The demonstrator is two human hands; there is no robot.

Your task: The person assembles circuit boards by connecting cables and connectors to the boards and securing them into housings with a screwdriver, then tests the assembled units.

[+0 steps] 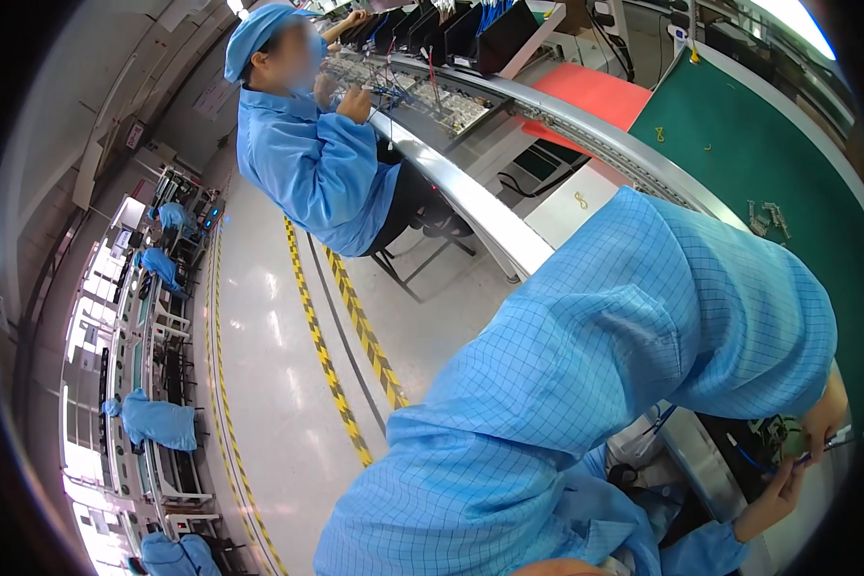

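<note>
My left arm, in a blue checked sleeve, crosses the foreground, bent at the elbow. My left hand is at the far right, its fingers closed on something small I cannot make out. Just below it, my right hand pinches a thin blue cable, its fingertips almost meeting those of my left hand. One end of that cable has a white tip. Beside the hands lies a green circuit board, partly covered by my left hand and sleeve.
A conveyor rail runs diagonally beside a green mat bearing small metal parts and yellow bits. A seated co-worker handles wires at upper left. Black bins stand behind. Yellow-black tape marks the floor; other workers sit farther left.
</note>
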